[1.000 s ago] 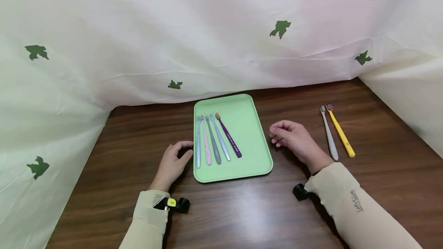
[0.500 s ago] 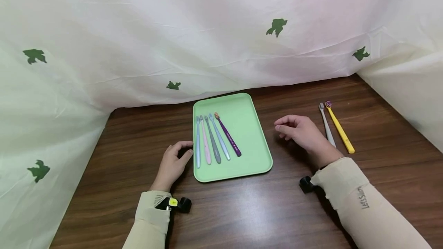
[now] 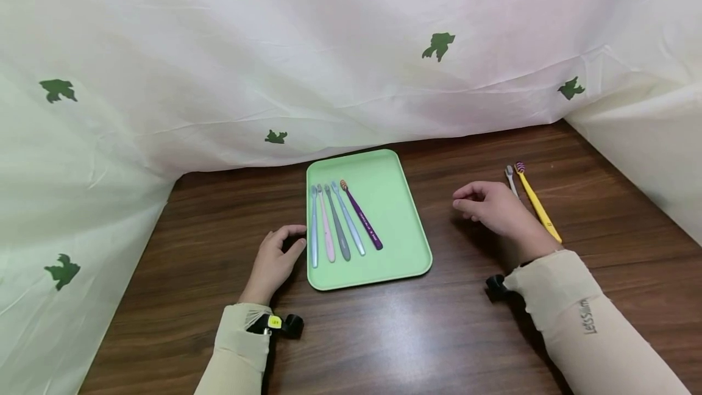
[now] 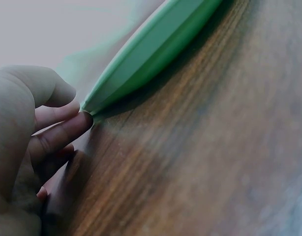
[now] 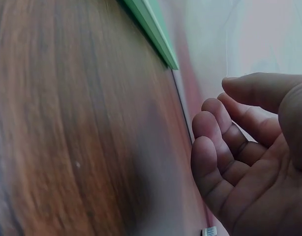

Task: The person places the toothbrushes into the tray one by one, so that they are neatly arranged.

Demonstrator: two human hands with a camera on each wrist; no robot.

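Note:
On the light green tray [image 3: 400, 224] lie several toothbrushes: a blue one [image 3: 314, 230], a pink one [image 3: 326, 230], a dark grey one [image 3: 340, 230], a light blue one [image 3: 351, 224] and, tilted, a purple one [image 3: 363, 218] with orange bristles. My left hand [image 3: 275, 261] rests at the tray's left edge, its fingertips touching the rim [image 4: 136, 64] in the left wrist view. My right hand [image 3: 496, 212] hovers over the table right of the tray, fingers loosely curled, holding nothing. It partly hides a grey toothbrush [image 3: 511, 178] beside a yellow toothbrush [image 3: 537, 203] with purple bristles.
The dark wooden table [image 3: 373, 340] carries everything. White cloth [image 3: 351, 47] with green leaf-like patches hangs behind it and along both sides. Black wrist cameras are strapped at both sleeves.
My right hand has moved rightward, away from the tray and towards the two loose toothbrushes, now covering most of the grey one. The left hand and tray stay in place.

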